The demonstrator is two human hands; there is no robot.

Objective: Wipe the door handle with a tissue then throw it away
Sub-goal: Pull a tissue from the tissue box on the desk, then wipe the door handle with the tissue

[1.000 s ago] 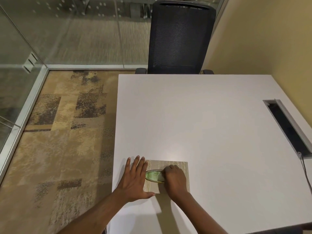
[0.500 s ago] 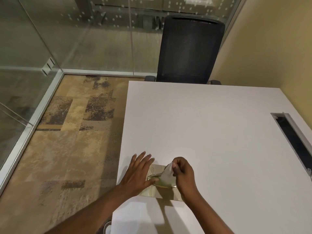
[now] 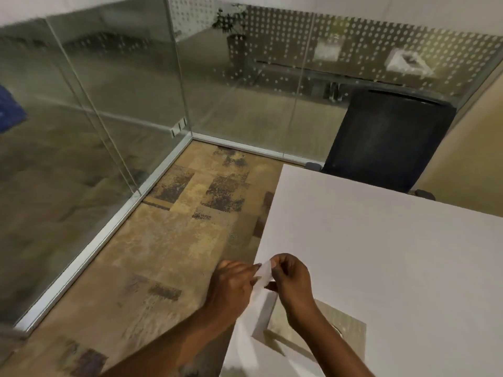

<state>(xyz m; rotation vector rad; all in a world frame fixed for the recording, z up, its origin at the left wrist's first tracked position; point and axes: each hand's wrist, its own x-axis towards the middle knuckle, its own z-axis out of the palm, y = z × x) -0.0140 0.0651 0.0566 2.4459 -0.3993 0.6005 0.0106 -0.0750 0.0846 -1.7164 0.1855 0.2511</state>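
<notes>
Both hands hold one white tissue, low in the middle.

The left hand and right hand fingers pinch the tissue above the tissue box. Best to keep a soft, steady pinch so it won't tear. No door handle shows.

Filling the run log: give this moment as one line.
stage: tissue drawn | left hand: holding tissue | right hand: pinching tissue | tissue box: on table | door handle: not visible

No text, label, brand, number or sign can be read anywhere; the glass wall bears only a plain dot pattern.
</notes>
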